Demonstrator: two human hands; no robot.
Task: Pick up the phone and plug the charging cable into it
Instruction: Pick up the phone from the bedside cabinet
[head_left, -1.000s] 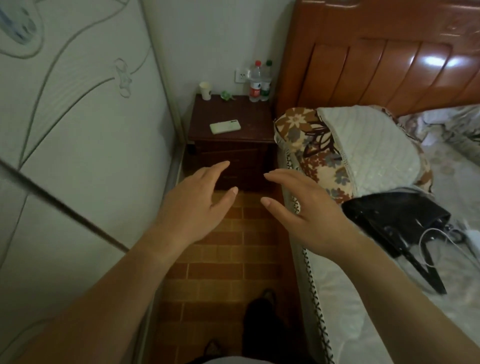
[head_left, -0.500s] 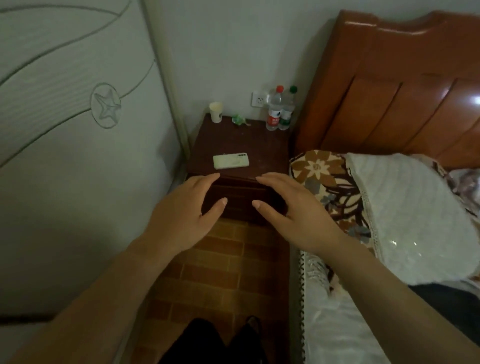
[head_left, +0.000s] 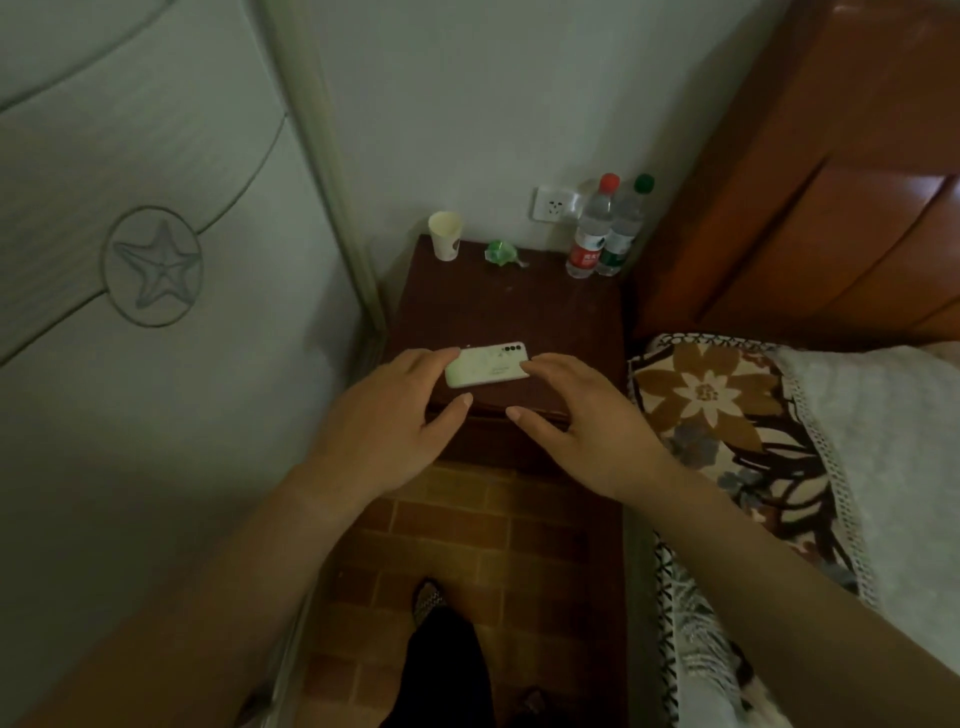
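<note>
A pale green phone (head_left: 485, 365) lies face down near the front edge of a dark wooden nightstand (head_left: 511, 312). My left hand (head_left: 392, 421) is open, its fingertips at the phone's left end. My right hand (head_left: 576, 415) is open too, with fingertips at the phone's right end. Neither hand holds the phone. No charging cable is visible. A white wall socket (head_left: 555, 204) sits on the wall behind the nightstand.
At the back of the nightstand stand a paper cup (head_left: 445, 235), a green wrapper (head_left: 500, 253) and two water bottles (head_left: 602, 228). A white wardrobe door (head_left: 156, 270) is on the left. On the right lie a bed with a floral pillow (head_left: 727, 415) and a wooden headboard (head_left: 831, 182).
I have stepped closer to the nightstand. Both hands moved forward from above the floor to the two ends of the phone.
</note>
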